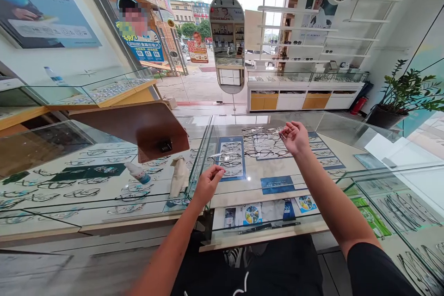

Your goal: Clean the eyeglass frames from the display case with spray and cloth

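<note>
Over the near edge of the glass counter, my left hand (209, 185) has its thumb and fingertips pressed together; what they hold, if anything, is too small to tell. Farther right, my right hand (294, 138) is raised palm up with curled fingers, pinching a small shiny clear item (281, 133) that I cannot make out. Between the hands, several thin-framed eyeglasses (258, 152) lie in rows on the glass. Under them are blue-edged display cards (243, 159) and a blue card (277, 184).
A brown case or tray (138, 125) stands tilted at the left. Near it are a small bottle (138, 172) and a beige cloth (179, 176). An oval mirror (227, 41) stands beyond the counter. More glasses fill the right case (409, 212).
</note>
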Demonstrator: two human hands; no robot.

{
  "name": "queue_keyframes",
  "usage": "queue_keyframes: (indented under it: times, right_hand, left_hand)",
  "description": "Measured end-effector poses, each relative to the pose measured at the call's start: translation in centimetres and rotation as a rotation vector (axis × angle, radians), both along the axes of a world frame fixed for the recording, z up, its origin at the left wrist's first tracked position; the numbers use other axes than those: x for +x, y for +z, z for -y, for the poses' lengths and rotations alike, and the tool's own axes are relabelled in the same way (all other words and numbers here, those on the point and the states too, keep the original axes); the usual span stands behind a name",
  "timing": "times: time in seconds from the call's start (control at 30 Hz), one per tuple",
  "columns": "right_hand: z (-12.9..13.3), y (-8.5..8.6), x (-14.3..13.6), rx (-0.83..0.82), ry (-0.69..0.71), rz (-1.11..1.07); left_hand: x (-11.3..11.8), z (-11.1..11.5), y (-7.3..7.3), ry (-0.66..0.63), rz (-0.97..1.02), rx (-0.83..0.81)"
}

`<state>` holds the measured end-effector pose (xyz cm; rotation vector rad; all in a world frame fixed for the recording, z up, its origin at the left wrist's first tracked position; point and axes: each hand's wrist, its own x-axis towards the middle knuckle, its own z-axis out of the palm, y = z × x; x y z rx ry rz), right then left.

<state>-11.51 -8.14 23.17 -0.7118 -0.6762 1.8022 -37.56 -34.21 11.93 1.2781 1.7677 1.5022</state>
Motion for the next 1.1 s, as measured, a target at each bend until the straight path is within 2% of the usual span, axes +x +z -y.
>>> queue_keyframes:
  times: [0.1,0.2,0.37,0.5,0.63,0.7,1.1]
  right_hand:
    - [4.0,-1.3,-1.5,0.193,0.246,-0.028]
    - [7.4,-3.3,-3.2,0.328,0.411,0.007]
    - [9.9,-5.4,-4.3,0.395,0.588,0.031]
    - [10.5,-5.7,-3.9,0.352,0.618,0.011]
    - [10.9,-5.8,-4.0,0.323,0.665,0.059]
    - [11.1,-5.9,-4.0,0.321,0.683,0.074]
    - [12.0,-6.3,-3.8,0.396,0.712,0.119]
  left_hand:
    - [1.3,-1.0,1.2,-0.047,0.059,0.009]
    - [3.2,-2.1,1.8,-0.054,0.105,0.027]
    - [5.6,-2.9,1.0,0.017,0.134,0.061]
    - [6.3,-2.4,0.3,0.003,0.180,0.044]
    - [6.7,-1.8,0.3,-0.167,0.280,0.047]
    - [6.9,-1.7,0.4,-0.208,0.295,0.051]
    - [7.2,-1.0,0.6,-0.138,0.226,0.080]
